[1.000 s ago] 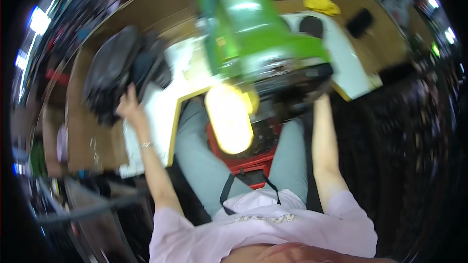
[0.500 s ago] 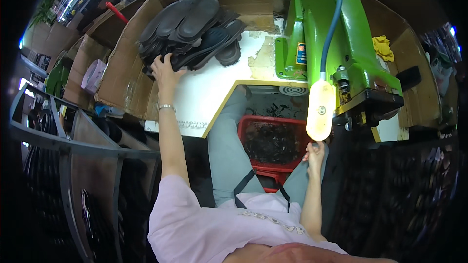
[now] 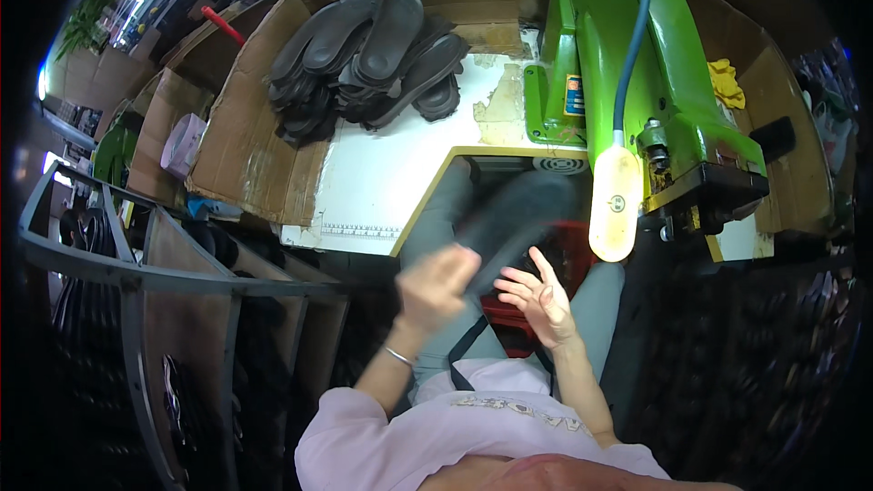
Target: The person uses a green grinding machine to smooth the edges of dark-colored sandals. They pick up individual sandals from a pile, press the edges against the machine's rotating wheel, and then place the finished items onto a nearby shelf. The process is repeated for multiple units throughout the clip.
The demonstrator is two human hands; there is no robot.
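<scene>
In front of my lap is a dark shoe sole (image 3: pixel 520 220), smeared by motion and slanting up to the right. My left hand (image 3: pixel 440 287), also blurred, is closed round its lower end. My right hand (image 3: pixel 543 302) is beside the sole's lower right edge with its fingers spread, holding nothing; whether a fingertip touches the sole I cannot tell. A heap of dark grey soles (image 3: pixel 391 36) lies on the white worktop (image 3: pixel 373 173) at the upper left.
A green machine (image 3: pixel 605 64) stands on the right of the worktop, with a lit lamp (image 3: pixel 615 209) hanging at its front. Cardboard walls (image 3: pixel 250 141) enclose the bench. Below is a red bin (image 3: pixel 571 245). Metal racks (image 3: pixel 182 277) stand at left; a yellow cloth (image 3: pixel 725 84) lies far right.
My left hand has left the heap and come down to my lap, bringing a sole with it. My right hand has risen from my thigh to beside it, fingers opened.
</scene>
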